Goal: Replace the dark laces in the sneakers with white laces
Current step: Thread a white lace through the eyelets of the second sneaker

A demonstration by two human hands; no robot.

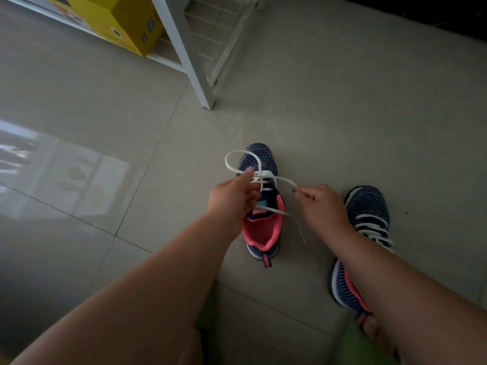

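A navy knit sneaker [263,206] with a pink lining stands on the tiled floor at centre, toe pointing away. A white lace [232,159] runs through its eyelets and loops loosely over the toe. My left hand [234,196] pinches the lace at the left side of the eyelets. My right hand [320,204] pinches the other strand, which stretches across from the shoe. A loose lace end trails down past the heel on the right. A second navy sneaker [369,206] with a white lace [374,230] lies to the right, partly hidden behind my right forearm.
A white metal shoe rack [195,61] stands at the top centre, its leg close beyond the sneaker's toe. A yellow box [123,25] sits on its lower shelf. Green cloth [353,346] shows at the bottom edge. Pale floor tiles [92,127] spread to the left.
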